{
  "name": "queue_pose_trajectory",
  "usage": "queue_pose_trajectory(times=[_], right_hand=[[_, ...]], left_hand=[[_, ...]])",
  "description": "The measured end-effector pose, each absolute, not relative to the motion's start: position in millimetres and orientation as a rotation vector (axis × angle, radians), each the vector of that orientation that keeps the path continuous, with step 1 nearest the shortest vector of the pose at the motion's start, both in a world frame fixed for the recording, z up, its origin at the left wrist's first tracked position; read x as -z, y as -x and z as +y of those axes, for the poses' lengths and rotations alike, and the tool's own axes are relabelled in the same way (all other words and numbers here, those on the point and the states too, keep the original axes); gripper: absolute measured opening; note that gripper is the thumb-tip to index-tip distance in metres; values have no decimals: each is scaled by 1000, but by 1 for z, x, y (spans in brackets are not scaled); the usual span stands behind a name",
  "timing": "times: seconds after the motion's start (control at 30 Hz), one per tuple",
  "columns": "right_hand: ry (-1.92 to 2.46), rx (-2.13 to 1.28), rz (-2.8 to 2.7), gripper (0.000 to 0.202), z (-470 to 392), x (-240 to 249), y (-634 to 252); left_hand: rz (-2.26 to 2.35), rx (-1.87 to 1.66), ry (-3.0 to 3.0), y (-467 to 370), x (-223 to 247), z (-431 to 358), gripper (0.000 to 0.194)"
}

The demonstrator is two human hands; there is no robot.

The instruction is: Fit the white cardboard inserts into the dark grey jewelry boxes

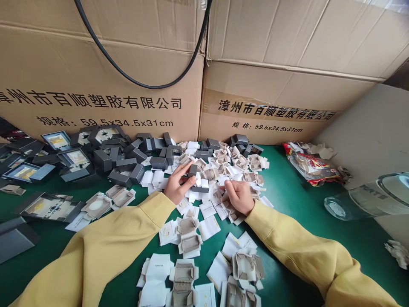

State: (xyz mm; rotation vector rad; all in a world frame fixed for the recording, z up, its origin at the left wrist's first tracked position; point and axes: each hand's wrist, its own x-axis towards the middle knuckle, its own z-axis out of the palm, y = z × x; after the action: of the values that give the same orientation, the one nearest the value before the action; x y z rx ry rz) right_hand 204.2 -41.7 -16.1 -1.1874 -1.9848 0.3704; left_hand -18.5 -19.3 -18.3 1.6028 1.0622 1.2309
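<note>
Near the middle of the table, my left hand (179, 182) is closed on a small dark box (201, 187), its thumb and fingers at the box's left side. White material shows inside the box. To the right, my right hand (239, 196) has its fingers curled over the heap, with the index fingertip towards the box but apart from it; whatever it may pinch is too small to make out. White printed cards (209, 228) and grey-brown folded card inserts (188, 233) lie under and in front of both hands.
Dark boxes (102, 160) pile up at the left. Large cartons (128, 64) stand behind the green table (281, 256), with a black cable (153, 86) hanging before them. At the right lie a red packet (315, 168) and a clear bottle (367, 200).
</note>
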Motion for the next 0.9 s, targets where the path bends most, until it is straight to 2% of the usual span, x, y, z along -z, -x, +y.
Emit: queue_pose_trajectory(times=[0.33, 0.63, 0.9], right_hand=[[1249, -326, -2275, 42, -35, 16, -203], [1122, -311, -2031, 34, -32, 23, -203], [1009, -368, -1881, 42, -29, 25, -203]], left_hand=[[1040, -1198, -1615, 17, 17, -20, 52], [1029, -1203, -1615, 17, 17, -20, 53], [1027, -1184, -1614, 17, 17, -19, 53]])
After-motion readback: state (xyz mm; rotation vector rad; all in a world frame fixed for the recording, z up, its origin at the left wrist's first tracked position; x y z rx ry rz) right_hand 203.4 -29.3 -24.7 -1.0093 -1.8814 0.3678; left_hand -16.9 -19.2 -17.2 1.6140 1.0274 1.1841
